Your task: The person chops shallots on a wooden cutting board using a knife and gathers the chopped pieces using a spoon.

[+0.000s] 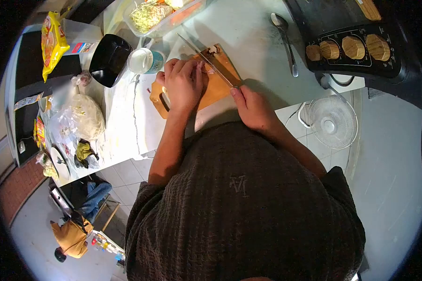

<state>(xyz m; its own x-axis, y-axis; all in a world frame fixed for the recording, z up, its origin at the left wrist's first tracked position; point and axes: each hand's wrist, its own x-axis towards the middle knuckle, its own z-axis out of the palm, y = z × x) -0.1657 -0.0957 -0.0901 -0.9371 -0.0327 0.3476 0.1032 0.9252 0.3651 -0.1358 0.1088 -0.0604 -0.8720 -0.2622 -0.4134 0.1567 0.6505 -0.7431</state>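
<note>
A wooden cutting board (215,91) lies at a slant on the table in front of me. My right hand (255,107) is wrapped round the handle of a knife (219,74), whose long blade crosses the board and points up and left. Close to the blade, my left hand (179,84) rests on the board with its fingers bent together around a small pinkish piece of food (199,68), mostly hidden. Beyond the blade, a small brown and whitish scrap (214,49) sits near the board's far edge.
Behind the board are a clear container (147,33) of shredded vegetables and a plastic cup (145,61). A black bowl (109,61) and plastic bag (86,117) stand left. Right are a spoon (286,40), a stove (391,70) and a fan (330,124). Another person (72,236) is lower left.
</note>
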